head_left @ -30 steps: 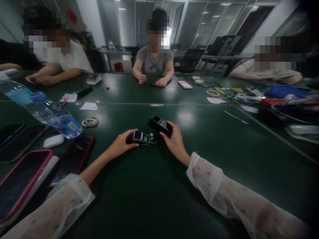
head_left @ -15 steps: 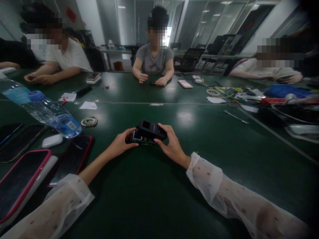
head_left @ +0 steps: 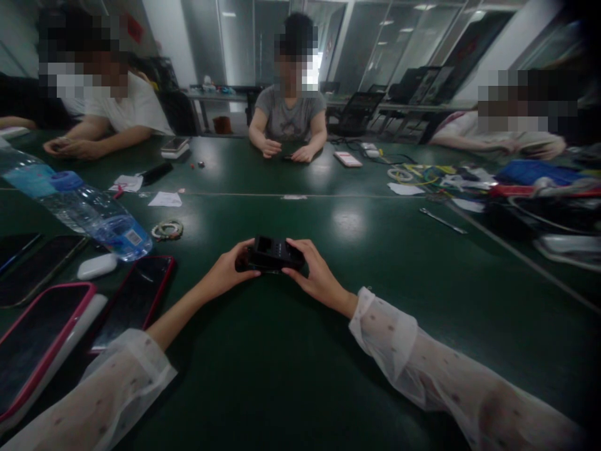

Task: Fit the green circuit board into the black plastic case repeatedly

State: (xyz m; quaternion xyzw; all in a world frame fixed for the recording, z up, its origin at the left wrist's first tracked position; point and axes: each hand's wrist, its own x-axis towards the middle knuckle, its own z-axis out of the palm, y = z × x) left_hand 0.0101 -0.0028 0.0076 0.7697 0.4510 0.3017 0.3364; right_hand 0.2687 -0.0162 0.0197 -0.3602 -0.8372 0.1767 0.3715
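The bench (head_left: pixel 300 351) is dark green; the casing (head_left: pixel 277 253) between the hands is black. Sheer white sleeves (head_left: pixel 392 335) carry dark spots. A blue-capped bottle (head_left: pixel 101 219) stands out near a pink-rimmed phone (head_left: pixel 42 338).

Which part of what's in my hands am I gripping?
A black casing: the left hand grips its left end, the right hand its right end, each between thumb and fingers.

- The circuit board (head_left: pixel 271 271) is mostly hidden under the black casing (head_left: pixel 276 254).
- The left picture edge cuts off the pink-rimmed phone (head_left: pixel 42 347) and the farther bottle (head_left: pixel 30 178).
- Both sheer sleeves (head_left: pixel 126 376) run out of view.
- Heads are pixelated.
- Printing on the bottle label (head_left: pixel 134 237) is illegible.
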